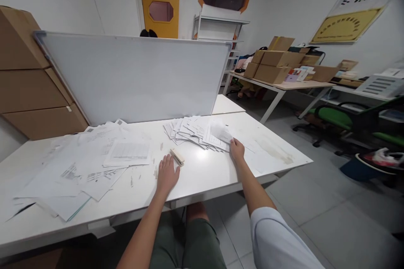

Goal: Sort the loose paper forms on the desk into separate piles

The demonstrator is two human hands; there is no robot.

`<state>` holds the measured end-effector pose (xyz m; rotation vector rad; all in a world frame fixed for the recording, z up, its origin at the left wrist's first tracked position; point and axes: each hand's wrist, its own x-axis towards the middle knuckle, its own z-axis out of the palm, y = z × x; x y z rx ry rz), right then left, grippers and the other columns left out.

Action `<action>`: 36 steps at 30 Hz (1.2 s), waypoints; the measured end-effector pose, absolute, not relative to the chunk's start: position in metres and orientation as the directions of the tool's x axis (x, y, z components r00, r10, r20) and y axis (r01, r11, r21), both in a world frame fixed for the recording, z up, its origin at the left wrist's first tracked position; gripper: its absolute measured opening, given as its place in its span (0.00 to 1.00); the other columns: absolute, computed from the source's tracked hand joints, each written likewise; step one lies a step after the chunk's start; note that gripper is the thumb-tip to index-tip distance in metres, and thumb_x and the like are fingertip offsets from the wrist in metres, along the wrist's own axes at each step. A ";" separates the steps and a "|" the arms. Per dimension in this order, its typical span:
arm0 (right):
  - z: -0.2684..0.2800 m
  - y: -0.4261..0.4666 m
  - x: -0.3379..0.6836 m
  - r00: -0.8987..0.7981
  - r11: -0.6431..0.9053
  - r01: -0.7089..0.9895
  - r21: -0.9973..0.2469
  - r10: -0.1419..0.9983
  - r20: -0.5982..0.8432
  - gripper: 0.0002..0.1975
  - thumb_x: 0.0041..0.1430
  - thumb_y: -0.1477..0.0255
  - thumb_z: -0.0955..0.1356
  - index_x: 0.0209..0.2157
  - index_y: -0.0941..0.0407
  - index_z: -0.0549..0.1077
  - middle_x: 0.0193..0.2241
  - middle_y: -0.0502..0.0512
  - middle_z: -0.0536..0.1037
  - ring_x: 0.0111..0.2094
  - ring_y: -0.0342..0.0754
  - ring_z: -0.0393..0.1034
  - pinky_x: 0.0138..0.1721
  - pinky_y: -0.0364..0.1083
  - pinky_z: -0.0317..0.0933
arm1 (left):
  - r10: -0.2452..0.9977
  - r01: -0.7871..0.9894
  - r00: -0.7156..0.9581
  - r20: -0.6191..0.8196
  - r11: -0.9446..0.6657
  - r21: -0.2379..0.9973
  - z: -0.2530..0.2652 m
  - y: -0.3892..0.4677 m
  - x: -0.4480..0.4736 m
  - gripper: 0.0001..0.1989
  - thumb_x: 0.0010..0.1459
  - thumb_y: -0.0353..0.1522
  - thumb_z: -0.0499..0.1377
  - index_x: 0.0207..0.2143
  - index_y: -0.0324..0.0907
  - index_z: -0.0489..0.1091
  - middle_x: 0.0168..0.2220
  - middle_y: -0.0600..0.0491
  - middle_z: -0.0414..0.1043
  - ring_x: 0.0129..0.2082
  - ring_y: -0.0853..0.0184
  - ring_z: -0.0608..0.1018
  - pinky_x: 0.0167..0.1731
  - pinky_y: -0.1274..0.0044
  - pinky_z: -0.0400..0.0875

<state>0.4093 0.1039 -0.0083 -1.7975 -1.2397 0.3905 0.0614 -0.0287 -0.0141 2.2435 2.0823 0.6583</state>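
Observation:
My left hand lies flat on the white table with its fingers stretched out, just beside a beige stapler. In my right hand is the edge of a printed sheet of paper, pinched between thumb and fingers. That sheet is partly lifted and curled over the right end of a fanned pile of papers. Whether more than one sheet is in the pinch, I cannot tell. Left of my left hand, a wide spread of loose papers covers the table, with a neater stack on it.
A whiteboard stands along the table's back edge. Cardboard boxes are stacked at the left. To the right are another table with boxes, a green office chair and a dark blue bin.

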 end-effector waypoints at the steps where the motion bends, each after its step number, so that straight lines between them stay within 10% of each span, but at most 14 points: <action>1: -0.007 0.096 0.406 0.444 -0.058 0.558 -0.828 0.864 0.238 0.30 0.62 0.60 0.53 0.55 0.63 0.69 0.53 0.64 0.73 0.53 0.55 0.65 0.52 0.49 0.58 | 0.956 0.950 0.030 0.291 -0.118 0.291 -0.013 -0.028 0.061 0.28 0.61 0.37 0.49 0.60 0.31 0.58 0.64 0.38 0.54 0.65 0.53 0.55 0.62 0.61 0.49; 10: -0.040 -0.026 0.336 0.126 0.162 0.250 -0.954 0.972 0.198 0.30 0.53 0.52 0.65 0.50 0.58 0.74 0.44 0.59 0.79 0.45 0.58 0.73 0.46 0.55 0.66 | 0.858 0.901 0.166 0.486 -0.332 0.279 0.014 -0.060 0.066 0.24 0.64 0.36 0.46 0.58 0.36 0.62 0.62 0.42 0.59 0.66 0.54 0.51 0.61 0.60 0.52; 17: -0.018 -0.075 0.321 -0.282 0.245 0.400 -0.883 0.950 0.136 0.27 0.58 0.55 0.65 0.57 0.48 0.67 0.56 0.53 0.69 0.59 0.57 0.62 0.59 0.58 0.55 | 0.859 0.731 0.297 0.416 -0.485 0.479 0.015 -0.059 0.065 0.22 0.65 0.36 0.41 0.45 0.38 0.73 0.48 0.43 0.72 0.54 0.57 0.68 0.55 0.62 0.60; 23: -0.032 -0.081 0.334 -0.031 0.217 0.763 -0.609 0.953 0.301 0.31 0.61 0.52 0.57 0.59 0.56 0.65 0.61 0.60 0.63 0.64 0.58 0.50 0.64 0.64 0.35 | 0.990 0.456 0.090 0.112 -0.141 0.879 0.013 -0.049 0.055 0.20 0.56 0.43 0.55 0.42 0.38 0.75 0.45 0.44 0.75 0.46 0.56 0.74 0.46 0.67 0.68; 28: -0.048 -0.089 0.340 -0.088 0.204 0.881 -0.427 0.957 0.277 0.34 0.60 0.53 0.59 0.63 0.57 0.58 0.64 0.60 0.55 0.66 0.56 0.46 0.64 0.60 0.38 | 0.997 0.407 0.056 0.060 -0.078 0.910 0.018 -0.047 0.050 0.21 0.56 0.44 0.54 0.41 0.38 0.75 0.44 0.45 0.76 0.44 0.57 0.76 0.41 0.70 0.70; 36: -0.033 -0.110 0.349 -0.132 0.282 0.775 -0.566 0.947 0.292 0.26 0.60 0.72 0.55 0.58 0.54 0.66 0.59 0.54 0.67 0.61 0.53 0.57 0.61 0.58 0.51 | 0.999 0.421 0.008 0.034 -0.034 0.906 0.020 -0.046 0.053 0.22 0.54 0.48 0.56 0.32 0.37 0.74 0.35 0.48 0.77 0.36 0.59 0.76 0.33 0.73 0.67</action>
